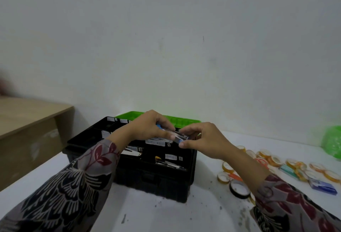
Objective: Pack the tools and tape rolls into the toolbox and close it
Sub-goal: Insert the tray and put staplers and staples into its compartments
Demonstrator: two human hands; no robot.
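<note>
A black toolbox (pixel 151 178) stands open on the white table, its green lid (pixel 177 120) tipped back against the wall. Its top tray has labelled compartments holding metal tools (pixel 132 153). Above the tray both hands hold one small clear plastic case with a blue end (pixel 177 135): my left hand (pixel 149 126) grips its left part, my right hand (pixel 201 138) pinches its right end. To the right on the table lie several yellow tape rolls (pixel 267 156), a black tape roll (pixel 239 188), orange-handled scissors (pixel 235 177) and a blue and clear case (pixel 323 187).
A wooden cabinet or shelf (pixel 31 132) stands to the left of the toolbox. A green plastic bag (pixel 332 141) sits at the far right by the wall. The white table (pixel 166 215) shows dark specks near its front.
</note>
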